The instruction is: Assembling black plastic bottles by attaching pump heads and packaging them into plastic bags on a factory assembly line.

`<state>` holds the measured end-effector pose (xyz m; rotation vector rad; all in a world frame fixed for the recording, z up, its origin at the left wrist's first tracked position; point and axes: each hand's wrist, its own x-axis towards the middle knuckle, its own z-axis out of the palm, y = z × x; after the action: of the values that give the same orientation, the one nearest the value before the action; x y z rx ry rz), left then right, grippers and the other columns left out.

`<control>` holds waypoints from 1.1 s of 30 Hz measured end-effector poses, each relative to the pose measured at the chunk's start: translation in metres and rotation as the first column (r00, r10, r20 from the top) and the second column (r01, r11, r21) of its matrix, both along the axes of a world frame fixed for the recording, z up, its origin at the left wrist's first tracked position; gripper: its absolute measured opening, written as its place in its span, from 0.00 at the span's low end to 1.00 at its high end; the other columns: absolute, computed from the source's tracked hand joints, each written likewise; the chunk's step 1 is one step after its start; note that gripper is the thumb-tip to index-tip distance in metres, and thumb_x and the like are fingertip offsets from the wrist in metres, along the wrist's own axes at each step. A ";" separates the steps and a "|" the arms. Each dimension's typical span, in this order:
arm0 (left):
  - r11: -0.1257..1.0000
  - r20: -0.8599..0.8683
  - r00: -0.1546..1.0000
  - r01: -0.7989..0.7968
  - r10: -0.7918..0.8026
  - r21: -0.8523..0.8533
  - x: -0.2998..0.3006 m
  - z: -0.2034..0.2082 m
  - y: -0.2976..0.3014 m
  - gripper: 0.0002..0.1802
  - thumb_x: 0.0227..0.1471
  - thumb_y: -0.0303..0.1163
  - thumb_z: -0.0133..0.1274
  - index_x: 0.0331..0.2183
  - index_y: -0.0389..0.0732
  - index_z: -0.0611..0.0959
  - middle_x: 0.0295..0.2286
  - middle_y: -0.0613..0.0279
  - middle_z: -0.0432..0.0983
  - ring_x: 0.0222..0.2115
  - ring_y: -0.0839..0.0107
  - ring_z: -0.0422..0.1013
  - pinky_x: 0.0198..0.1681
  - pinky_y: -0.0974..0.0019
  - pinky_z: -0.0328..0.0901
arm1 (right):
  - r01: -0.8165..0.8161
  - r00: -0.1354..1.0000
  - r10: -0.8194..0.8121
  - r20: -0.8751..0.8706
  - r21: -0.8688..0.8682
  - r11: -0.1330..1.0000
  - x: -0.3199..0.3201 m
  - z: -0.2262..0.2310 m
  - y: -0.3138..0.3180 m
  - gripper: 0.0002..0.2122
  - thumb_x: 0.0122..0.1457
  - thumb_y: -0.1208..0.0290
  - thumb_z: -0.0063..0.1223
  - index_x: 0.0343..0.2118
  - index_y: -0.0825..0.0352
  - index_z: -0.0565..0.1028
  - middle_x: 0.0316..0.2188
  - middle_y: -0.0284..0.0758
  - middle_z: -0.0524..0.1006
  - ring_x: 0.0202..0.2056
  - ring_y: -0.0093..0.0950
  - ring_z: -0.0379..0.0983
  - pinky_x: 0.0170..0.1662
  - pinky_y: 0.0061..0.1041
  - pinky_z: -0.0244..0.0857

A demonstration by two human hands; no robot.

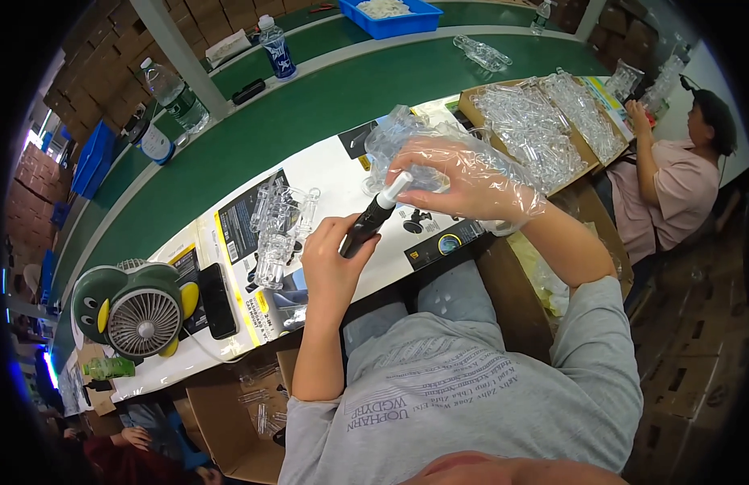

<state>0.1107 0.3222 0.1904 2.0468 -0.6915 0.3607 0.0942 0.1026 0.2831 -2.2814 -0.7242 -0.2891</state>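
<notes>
Over the table's near edge, my left hand (332, 257) is wrapped round a black pen-shaped tool (365, 231) with a white end (395, 189). The white end points up and to the right. My right hand (447, 178) is covered by a thin clear plastic bag (512, 187) reaching to the wrist. Its thumb and index finger curve closed around the white end; the other fingers are partly hidden. More crumpled clear plastic (394, 133) lies behind this hand. Several clear plastic parts (276, 230) are piled left of my left hand.
Open cartons full of clear parts (524, 129) stand at the right, near a co-worker (673, 170). A penguin-shaped fan (136, 311) and a phone (217, 301) lie left. Bottles (277, 48) and a blue tray (390, 18) stand on the green belt (326, 105). A carton (237, 436) sits below.
</notes>
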 end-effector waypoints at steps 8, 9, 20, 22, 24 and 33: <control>0.999 -0.044 0.999 -0.019 0.020 0.042 -0.001 -0.003 -0.009 0.18 0.35 0.30 0.65 0.33 0.37 0.81 0.27 0.61 0.74 0.28 0.63 0.71 0.33 0.64 0.64 | -0.006 1.000 0.006 0.011 0.018 1.000 0.007 -0.015 -0.011 0.10 0.51 0.70 0.58 0.36 0.63 0.74 0.34 0.35 0.73 0.40 0.33 0.69 0.46 0.31 0.62; 0.999 -0.046 0.999 -0.020 0.022 0.044 -0.001 -0.004 -0.009 0.18 0.35 0.30 0.65 0.33 0.37 0.81 0.27 0.61 0.74 0.28 0.63 0.71 0.33 0.64 0.64 | -0.008 1.000 0.007 0.018 0.040 0.999 0.007 -0.016 -0.012 0.10 0.51 0.70 0.58 0.36 0.63 0.74 0.34 0.35 0.73 0.40 0.33 0.69 0.46 0.31 0.62; 0.999 -0.018 0.999 -0.027 0.028 0.043 0.002 -0.004 -0.008 0.18 0.34 0.30 0.65 0.33 0.38 0.81 0.26 0.61 0.74 0.28 0.63 0.71 0.33 0.64 0.63 | 0.035 0.999 -0.033 0.033 -0.058 0.998 0.009 -0.021 -0.009 0.10 0.52 0.66 0.56 0.37 0.61 0.74 0.35 0.36 0.74 0.42 0.35 0.69 0.48 0.34 0.60; 0.994 0.029 0.998 -0.061 0.058 0.089 0.003 -0.006 -0.007 0.18 0.34 0.30 0.65 0.33 0.39 0.81 0.26 0.62 0.74 0.28 0.63 0.70 0.33 0.64 0.63 | 0.067 0.995 -0.059 0.077 -0.100 0.993 0.009 -0.021 -0.008 0.10 0.54 0.63 0.54 0.38 0.59 0.74 0.36 0.36 0.74 0.44 0.35 0.69 0.50 0.36 0.58; 0.987 0.078 0.993 -0.094 0.084 0.133 0.004 -0.007 -0.006 0.18 0.34 0.30 0.64 0.34 0.40 0.81 0.27 0.62 0.74 0.28 0.64 0.70 0.33 0.64 0.62 | 0.088 0.991 -0.067 0.115 -0.186 0.979 0.009 -0.022 -0.007 0.11 0.53 0.62 0.55 0.37 0.60 0.74 0.34 0.35 0.75 0.42 0.35 0.69 0.49 0.36 0.57; 0.955 0.301 0.937 -0.235 0.175 0.179 0.004 -0.013 -0.008 0.19 0.34 0.31 0.65 0.34 0.39 0.81 0.26 0.62 0.73 0.27 0.63 0.70 0.33 0.63 0.61 | 0.204 0.978 -0.205 -0.029 -0.039 0.978 0.009 -0.044 0.002 0.18 0.49 0.65 0.61 0.43 0.62 0.73 0.37 0.35 0.75 0.42 0.33 0.70 0.49 0.32 0.61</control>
<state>0.1145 0.3139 0.1774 2.3059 -0.7113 0.7405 0.1035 0.1048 0.2387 -2.3931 -0.4813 -0.3352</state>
